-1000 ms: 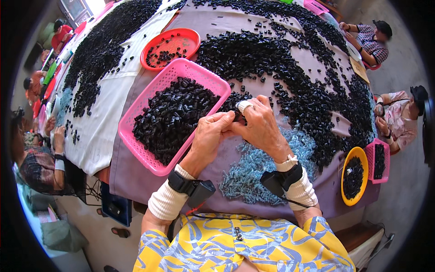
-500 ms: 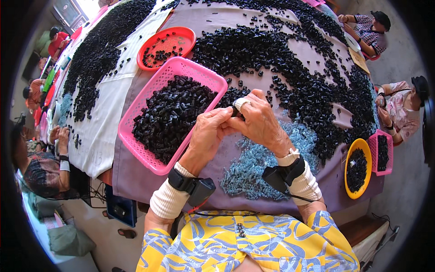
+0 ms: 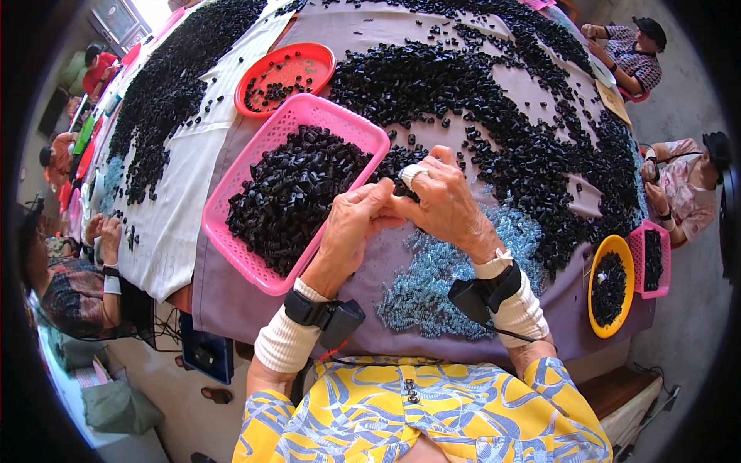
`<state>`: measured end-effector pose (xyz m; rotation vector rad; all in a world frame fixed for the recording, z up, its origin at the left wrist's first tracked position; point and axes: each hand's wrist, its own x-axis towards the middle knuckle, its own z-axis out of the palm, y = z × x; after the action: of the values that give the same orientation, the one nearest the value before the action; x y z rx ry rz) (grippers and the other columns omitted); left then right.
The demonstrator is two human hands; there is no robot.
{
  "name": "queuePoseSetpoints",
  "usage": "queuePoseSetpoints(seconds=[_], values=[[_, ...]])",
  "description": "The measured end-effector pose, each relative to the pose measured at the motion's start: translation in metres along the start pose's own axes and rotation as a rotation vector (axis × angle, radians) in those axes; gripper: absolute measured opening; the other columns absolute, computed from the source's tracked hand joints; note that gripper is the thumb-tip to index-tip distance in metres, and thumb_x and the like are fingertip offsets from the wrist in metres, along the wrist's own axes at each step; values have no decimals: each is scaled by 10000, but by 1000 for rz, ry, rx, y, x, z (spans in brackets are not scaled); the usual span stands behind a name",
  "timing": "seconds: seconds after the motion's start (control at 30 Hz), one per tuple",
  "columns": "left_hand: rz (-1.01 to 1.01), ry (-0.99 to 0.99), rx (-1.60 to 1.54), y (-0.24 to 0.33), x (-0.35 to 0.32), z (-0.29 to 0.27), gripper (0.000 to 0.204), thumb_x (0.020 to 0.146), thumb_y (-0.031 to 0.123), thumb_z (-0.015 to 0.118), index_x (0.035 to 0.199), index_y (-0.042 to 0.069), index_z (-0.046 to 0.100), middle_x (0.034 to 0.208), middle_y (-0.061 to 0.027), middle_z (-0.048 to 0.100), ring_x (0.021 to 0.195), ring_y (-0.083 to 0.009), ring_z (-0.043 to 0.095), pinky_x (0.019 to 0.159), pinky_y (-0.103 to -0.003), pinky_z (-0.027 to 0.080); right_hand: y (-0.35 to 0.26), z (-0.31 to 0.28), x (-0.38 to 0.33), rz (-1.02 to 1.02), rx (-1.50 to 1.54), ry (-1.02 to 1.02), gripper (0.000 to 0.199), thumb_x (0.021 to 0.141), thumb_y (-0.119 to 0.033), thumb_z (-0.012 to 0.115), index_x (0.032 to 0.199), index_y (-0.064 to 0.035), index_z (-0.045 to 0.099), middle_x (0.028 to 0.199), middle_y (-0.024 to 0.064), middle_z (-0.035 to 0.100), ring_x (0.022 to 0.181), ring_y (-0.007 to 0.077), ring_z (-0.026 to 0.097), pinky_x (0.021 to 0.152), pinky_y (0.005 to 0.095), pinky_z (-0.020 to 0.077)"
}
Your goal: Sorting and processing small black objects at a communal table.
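My left hand and my right hand meet fingertip to fingertip above the purple cloth, beside the pink basket's right rim. Both are closed in a pinch; whatever lies between the fingers is hidden. A white band wraps one finger of the right hand. The pink basket is heaped with small black plastic pieces. Below and right of my hands spreads a pile of small clear bluish pieces. Many more loose black pieces cover the cloth beyond.
A red tray with some black pieces lies behind the basket. At the right edge sit a yellow bowl and a small pink basket. Other people sit along both sides. A white cloth covers the left part.
My fingertips have shifted slightly, and the dark piece that showed between them is no longer visible. The basket and piles look the same.
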<state>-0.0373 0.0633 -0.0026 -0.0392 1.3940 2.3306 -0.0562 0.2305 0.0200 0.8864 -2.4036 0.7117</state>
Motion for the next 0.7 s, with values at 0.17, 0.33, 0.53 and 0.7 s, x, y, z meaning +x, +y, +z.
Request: queuePoseSetpoints(seconds=[0.17, 0.33, 0.53, 0.7], values=[[113, 46, 19, 8, -2, -2, 220, 929, 151, 522, 997, -35, 618, 906, -106, 660, 810, -175, 654, 758, -320, 540, -4, -5, 9, 33, 15, -67, 286, 734, -316, 694, 758, -48, 596, 657, 95, 592, 699, 267, 598, 758, 381, 392], [283, 282, -234, 19, -7, -28, 270, 939, 233, 549, 997, -21, 619, 865, -114, 663, 726, -184, 650, 694, -326, 557, 18, 1, -5, 99, -11, -59, 336, 769, -349, 680, 846, -27, 620, 747, 121, 617, 767, 286, 601, 756, 387, 407], [313, 361, -322, 25, -18, -53, 322, 943, 321, 535, 944, 9, 614, 814, -95, 651, 693, -175, 634, 665, -321, 550, 26, 19, -30, 144, -44, -195, 151, 793, -195, 641, 839, -52, 633, 770, 96, 587, 808, 270, 583, 745, 386, 423], [253, 238, -199, 20, -22, -39, 262, 946, 267, 535, 965, 20, 620, 794, -75, 648, 691, -160, 639, 666, -323, 558, 14, 48, -33, 70, -72, -322, 53, 746, -90, 615, 789, -62, 602, 770, 93, 564, 773, 277, 577, 704, 381, 436]])
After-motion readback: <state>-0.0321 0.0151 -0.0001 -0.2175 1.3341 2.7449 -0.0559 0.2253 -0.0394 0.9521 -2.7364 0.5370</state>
